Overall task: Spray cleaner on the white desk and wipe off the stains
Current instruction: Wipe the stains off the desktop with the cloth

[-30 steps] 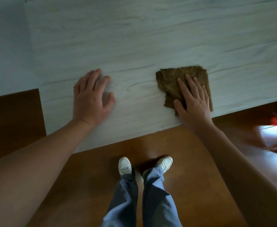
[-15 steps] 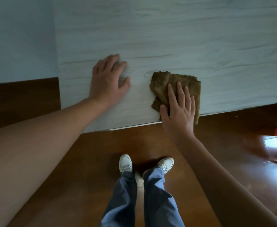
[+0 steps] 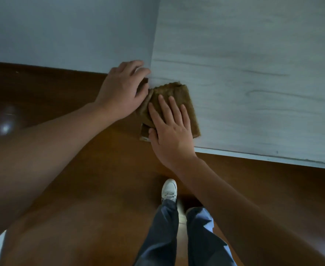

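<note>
Head view, right hand (image 3: 170, 131) flat on brown cloth (image 3: 184, 96), white desk (image 3: 253, 83) corner

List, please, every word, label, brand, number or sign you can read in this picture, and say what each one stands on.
None: no readable text appears anywhere.
White desk: only grey wood-grain lines, no print.
Brown cloth: plain, no tag in view.
White shoe: no legible mark.
Both hands, left and right, bear nothing written.
</note>
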Action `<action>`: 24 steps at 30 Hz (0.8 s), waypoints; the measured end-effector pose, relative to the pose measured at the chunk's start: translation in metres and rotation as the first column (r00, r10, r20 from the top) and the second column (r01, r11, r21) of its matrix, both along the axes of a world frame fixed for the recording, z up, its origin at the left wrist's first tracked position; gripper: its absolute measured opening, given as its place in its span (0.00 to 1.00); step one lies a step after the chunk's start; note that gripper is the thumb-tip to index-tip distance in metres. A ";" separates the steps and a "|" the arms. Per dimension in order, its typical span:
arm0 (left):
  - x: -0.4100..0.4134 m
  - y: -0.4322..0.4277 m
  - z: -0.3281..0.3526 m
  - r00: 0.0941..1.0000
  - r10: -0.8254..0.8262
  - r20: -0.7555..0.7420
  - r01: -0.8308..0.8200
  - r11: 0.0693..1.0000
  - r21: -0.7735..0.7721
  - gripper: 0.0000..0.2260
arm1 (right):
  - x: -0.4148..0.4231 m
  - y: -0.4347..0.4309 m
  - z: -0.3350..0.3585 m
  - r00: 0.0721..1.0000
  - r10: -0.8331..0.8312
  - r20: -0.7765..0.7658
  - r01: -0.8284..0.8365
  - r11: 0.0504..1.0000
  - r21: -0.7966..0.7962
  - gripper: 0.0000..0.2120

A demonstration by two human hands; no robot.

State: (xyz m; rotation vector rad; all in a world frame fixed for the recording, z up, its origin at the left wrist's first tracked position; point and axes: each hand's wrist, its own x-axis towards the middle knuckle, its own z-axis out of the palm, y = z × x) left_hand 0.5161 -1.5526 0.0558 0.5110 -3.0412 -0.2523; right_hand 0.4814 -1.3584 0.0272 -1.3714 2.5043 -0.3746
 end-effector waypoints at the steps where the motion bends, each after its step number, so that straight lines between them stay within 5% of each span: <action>1: 0.005 -0.002 -0.001 0.999 0.038 -0.003 -0.038 0.999 0.019 0.18 | 0.002 -0.006 -0.001 1.000 0.020 0.000 -0.020 1.000 -0.006 0.28; 6: 0.020 -0.004 -0.008 0.995 0.098 0.009 -0.098 0.992 0.076 0.19 | -0.023 0.014 -0.003 1.000 0.024 -0.012 -0.025 1.000 -0.011 0.29; 14: -0.009 0.006 -0.015 0.999 0.042 -0.017 -0.041 0.994 0.098 0.18 | -0.072 0.033 0.001 0.949 -0.311 -0.042 0.314 0.947 0.065 0.33; 21: -0.049 0.008 -0.022 0.992 0.114 -0.054 -0.103 0.979 0.178 0.19 | -0.061 0.046 0.000 0.997 -0.019 -0.072 0.023 0.998 0.060 0.33; 24: -0.066 0.010 -0.024 0.986 0.143 -0.090 -0.125 0.975 0.182 0.19 | -0.092 0.048 -0.003 0.994 -0.041 -0.103 0.047 0.997 0.054 0.34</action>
